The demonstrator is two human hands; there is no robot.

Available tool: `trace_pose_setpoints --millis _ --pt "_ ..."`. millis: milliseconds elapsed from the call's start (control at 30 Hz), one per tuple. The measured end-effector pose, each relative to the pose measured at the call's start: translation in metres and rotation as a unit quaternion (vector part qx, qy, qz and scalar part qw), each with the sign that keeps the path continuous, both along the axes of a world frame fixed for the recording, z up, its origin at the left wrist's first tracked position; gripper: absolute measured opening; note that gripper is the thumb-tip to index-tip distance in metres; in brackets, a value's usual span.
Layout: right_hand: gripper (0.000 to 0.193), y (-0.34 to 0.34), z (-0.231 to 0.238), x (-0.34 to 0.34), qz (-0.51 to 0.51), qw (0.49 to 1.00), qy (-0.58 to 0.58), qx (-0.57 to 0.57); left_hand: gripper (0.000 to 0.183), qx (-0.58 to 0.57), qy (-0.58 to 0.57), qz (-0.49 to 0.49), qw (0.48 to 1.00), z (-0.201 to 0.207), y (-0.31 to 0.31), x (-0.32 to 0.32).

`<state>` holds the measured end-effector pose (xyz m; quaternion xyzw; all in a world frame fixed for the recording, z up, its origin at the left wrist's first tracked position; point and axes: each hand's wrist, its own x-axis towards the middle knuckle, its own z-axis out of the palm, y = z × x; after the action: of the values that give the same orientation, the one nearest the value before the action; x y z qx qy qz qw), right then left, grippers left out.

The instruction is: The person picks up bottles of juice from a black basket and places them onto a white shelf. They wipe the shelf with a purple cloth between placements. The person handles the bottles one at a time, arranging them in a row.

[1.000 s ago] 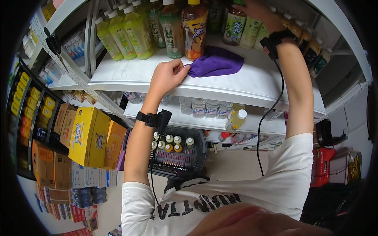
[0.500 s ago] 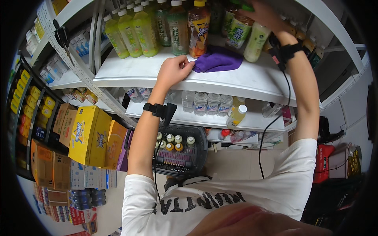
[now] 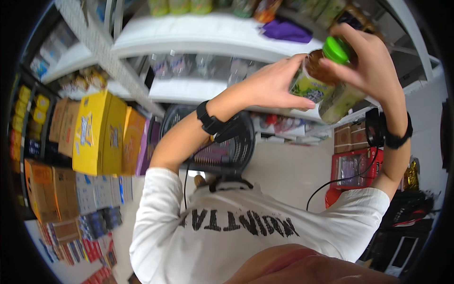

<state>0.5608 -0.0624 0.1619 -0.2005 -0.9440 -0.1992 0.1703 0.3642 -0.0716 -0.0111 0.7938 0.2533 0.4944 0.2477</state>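
Note:
In front of the upper shelf, my right hand (image 3: pixel 373 66) is closed at the tops of two plastic drink bottles. One is a green-labelled bottle (image 3: pixel 309 89); beside it is a bottle of pale green drink (image 3: pixel 336 105). A bright green cap (image 3: pixel 336 50) shows under the right fingers; motion blur hides which bottle it tops. My left hand (image 3: pixel 279 85) wraps the green-labelled bottle from the left, thumb in front and fingers partly hidden behind. A crumpled purple cloth (image 3: pixel 287 31) lies on the white upper shelf (image 3: pixel 189 34), touched by neither hand.
Several drink bottles line the upper shelf, and clear bottles (image 3: pixel 177 65) stand on the shelf below. A black basket (image 3: pixel 243 154) rests on the floor beneath my left forearm. Yellow cartons (image 3: pixel 101 135) are stacked at left. A red box (image 3: pixel 352 170) sits at right.
My right hand has brought two bottles off the upper shelf, toward me. My left hand has left the purple cloth and moved right to the green-labelled bottle. The view has shifted too.

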Motion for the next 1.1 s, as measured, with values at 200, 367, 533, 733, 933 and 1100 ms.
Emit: trace_pose_setpoints --millis 200,367,533,733,933,1100 --pt "0.045 -0.054 -0.124 -0.072 0.06 0.974 0.044 -0.216 0.076 -0.068 0.085 0.124 0.986 -0.108 -0.094 -0.084" --pt "0.029 -0.079 -0.246 -0.12 0.055 0.968 0.008 -0.245 0.072 -0.19 0.225 0.242 0.924 -0.186 -0.154 -0.183" --pt "0.016 -0.061 -0.401 -0.158 0.051 0.96 -0.039 -0.274 0.069 -0.24 0.18 0.303 0.905 -0.233 -0.206 -0.249" --pt "0.02 -0.026 -0.567 -0.17 0.011 0.925 -0.174 -0.338 0.066 -0.32 0.069 0.363 0.872 -0.259 -0.251 -0.273" --pt "0.036 0.013 -0.688 -0.159 0.062 0.877 -0.247 -0.407 0.066 -0.367 0.075 0.4 0.836 -0.281 -0.274 -0.278" --pt "0.036 0.027 -0.743 -0.152 0.063 0.856 -0.284 -0.427 0.066 -0.36 0.084 0.39 0.843 -0.299 -0.274 -0.277"
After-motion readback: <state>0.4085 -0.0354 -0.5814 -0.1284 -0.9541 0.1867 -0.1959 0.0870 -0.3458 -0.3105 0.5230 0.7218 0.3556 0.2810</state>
